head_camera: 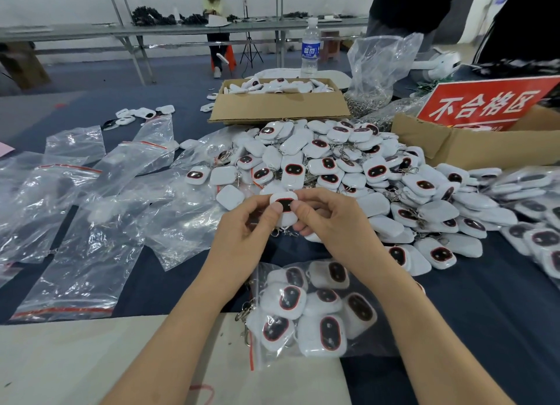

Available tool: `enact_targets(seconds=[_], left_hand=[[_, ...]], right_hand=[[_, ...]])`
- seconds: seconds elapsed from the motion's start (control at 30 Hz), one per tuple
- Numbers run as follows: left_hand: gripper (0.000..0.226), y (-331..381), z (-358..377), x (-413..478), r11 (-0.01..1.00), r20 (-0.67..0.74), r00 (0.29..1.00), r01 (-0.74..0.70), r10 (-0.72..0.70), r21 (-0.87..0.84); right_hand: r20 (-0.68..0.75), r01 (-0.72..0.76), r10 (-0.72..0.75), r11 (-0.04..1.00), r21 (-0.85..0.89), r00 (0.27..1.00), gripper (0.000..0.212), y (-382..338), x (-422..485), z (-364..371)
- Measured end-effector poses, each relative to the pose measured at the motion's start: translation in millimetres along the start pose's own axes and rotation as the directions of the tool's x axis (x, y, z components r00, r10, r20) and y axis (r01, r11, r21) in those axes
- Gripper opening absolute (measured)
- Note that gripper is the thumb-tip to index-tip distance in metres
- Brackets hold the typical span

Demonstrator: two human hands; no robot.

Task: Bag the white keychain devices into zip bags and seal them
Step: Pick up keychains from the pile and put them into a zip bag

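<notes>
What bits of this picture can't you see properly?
All in the head view:
- The keychain device: thumbs of the left hand and right hand cover part of its dark face.
- The zip bag nearest the person: the right forearm hides its right side; sealed or not, cannot tell.
- The red sign: cut off by the right edge, its bottom is behind a cardboard box.
- The water bottle: label too small to read.

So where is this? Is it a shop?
Probably a packing workshop, not a shop: a heap of identical white keychain devices, empty zip bags beside it, and a cardboard box of more.
</notes>
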State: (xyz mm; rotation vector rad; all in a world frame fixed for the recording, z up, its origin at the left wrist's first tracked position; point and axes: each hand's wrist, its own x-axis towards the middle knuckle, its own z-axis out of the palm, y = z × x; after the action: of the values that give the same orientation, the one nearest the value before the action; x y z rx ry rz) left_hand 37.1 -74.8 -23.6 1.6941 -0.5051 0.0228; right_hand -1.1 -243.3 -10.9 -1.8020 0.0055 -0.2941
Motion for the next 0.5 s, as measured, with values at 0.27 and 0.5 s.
enact_targets(seconds=[0.27, 0.5], left_hand=[[0.014, -5.4, -0.8, 3.0, 0.997, 0.085, 0.995, 0.056, -0.061, 0.054], [0.023, -5.9, -2.8, 4.5, 0.998, 0.105, 0.994, 0.013, -0.020, 0.066]], right_hand=[[0.055, -0.081, 0.074, 0.987, 0.138, 0.996, 0.010, 12.8, 0.3, -0.2], [0.059, -0.078, 0.071, 0.988, 0.137, 0.996, 0.009, 14.7, -0.9, -0.6]])
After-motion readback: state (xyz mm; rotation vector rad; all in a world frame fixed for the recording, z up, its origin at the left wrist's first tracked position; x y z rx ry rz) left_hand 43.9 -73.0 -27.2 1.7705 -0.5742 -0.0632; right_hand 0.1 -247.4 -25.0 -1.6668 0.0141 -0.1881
